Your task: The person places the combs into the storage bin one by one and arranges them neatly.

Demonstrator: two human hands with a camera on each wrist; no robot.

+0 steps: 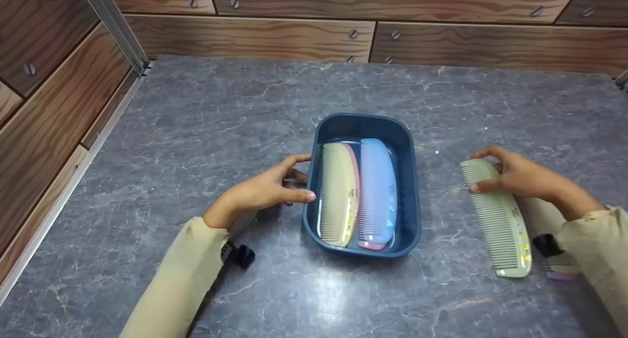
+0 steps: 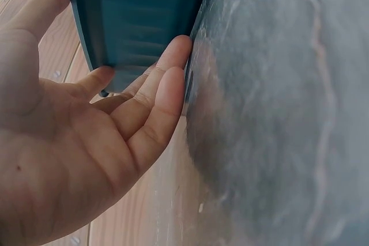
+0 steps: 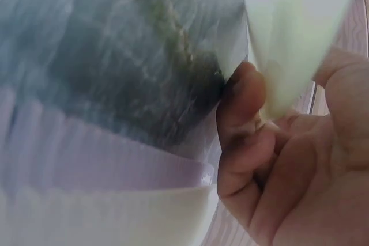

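Note:
A dark blue plastic bin (image 1: 411, 200) stands in the middle of the table. My left hand (image 1: 267, 187) rests at its left side, thumb on the rim and the other fingers along the outer wall (image 2: 132, 21). Inside the bin, a pale yellow comb (image 1: 336, 195) lies over a pink one, and a blue comb (image 1: 379, 191) lies beside them over another pink one. To the right, my right hand (image 1: 520, 176) pinches a light green comb (image 1: 500, 220) near its upper end. In the right wrist view its pale body (image 3: 294, 27) sits between thumb and fingers.
Under the right forearm lie a cream comb (image 1: 544, 220) and a purple comb (image 1: 562, 276), partly covered by the sleeve. The grey marbled tabletop (image 1: 235, 107) meets wood-patterned panels (image 1: 250, 39) at the back and left. A metal rail (image 1: 115, 29) stands at the back left corner.

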